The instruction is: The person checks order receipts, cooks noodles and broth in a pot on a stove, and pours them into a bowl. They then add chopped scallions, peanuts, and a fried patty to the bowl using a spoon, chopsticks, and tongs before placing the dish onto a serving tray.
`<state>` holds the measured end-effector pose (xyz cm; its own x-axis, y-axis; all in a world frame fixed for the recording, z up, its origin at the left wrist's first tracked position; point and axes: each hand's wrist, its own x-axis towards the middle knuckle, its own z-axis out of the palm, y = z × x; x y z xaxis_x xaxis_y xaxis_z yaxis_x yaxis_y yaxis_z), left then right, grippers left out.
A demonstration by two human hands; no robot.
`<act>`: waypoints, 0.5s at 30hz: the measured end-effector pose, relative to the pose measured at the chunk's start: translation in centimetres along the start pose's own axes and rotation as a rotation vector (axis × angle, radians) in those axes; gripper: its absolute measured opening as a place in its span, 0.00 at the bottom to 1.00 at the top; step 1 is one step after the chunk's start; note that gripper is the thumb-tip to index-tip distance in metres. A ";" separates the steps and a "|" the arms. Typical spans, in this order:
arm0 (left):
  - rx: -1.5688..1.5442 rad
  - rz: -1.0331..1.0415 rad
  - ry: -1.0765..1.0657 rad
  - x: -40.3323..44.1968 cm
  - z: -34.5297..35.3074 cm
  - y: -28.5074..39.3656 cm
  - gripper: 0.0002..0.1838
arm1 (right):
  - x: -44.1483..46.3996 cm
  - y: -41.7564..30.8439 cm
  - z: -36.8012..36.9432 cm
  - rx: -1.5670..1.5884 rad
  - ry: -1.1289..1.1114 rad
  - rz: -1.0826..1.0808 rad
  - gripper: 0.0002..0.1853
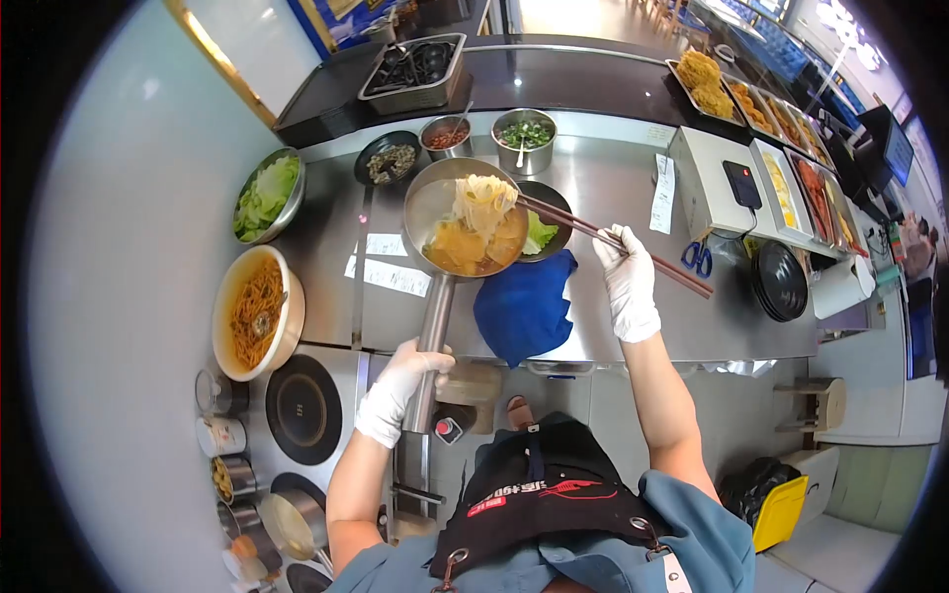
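My left hand (405, 381), in a white glove, is wrapped round the metal handle of a saucepan (420, 198), which is tilted and holds broth. Long brown chopsticks (563, 215) are gripped in my gloved right hand (625, 277). Their tips hold a bundle of pale noodles (484, 203) over the pan. Just right of the pan, and partly hidden by it, stands a black bowl (556, 242) with a lettuce leaf (539, 233) in it. A crumpled blue cloth (524, 308) lies below the pan on the steel counter (603, 178).
Metal pots of chopped scallions (524, 133) and red topping (445, 131) stand behind the pan. At left are a lettuce bowl (269, 198), a tub of brown noodles (259, 316) and a cooktop (303, 408). Blue scissors (698, 259) and stacked black bowls (779, 282) sit at right.
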<state>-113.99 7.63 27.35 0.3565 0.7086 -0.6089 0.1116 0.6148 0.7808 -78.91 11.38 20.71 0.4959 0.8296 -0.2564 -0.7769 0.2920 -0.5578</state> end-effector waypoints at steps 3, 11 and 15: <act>0.019 -0.022 0.007 2.0 -1.2 2.1 0.13 | 2.4 -0.6 -0.3 0.041 0.018 -0.001 0.08; 0.140 -0.037 0.046 4.7 -1.6 5.5 0.11 | 6.7 -3.6 -2.7 -0.004 0.123 -0.038 0.08; 0.152 -0.054 0.111 4.9 0.1 6.4 0.12 | 8.0 -4.5 -4.1 -0.132 0.138 -0.106 0.08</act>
<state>-111.45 15.00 29.35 0.2431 0.7152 -0.6553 0.2696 0.5991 0.7539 -69.86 14.75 17.93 0.6271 0.7224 -0.2913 -0.6648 0.3015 -0.6835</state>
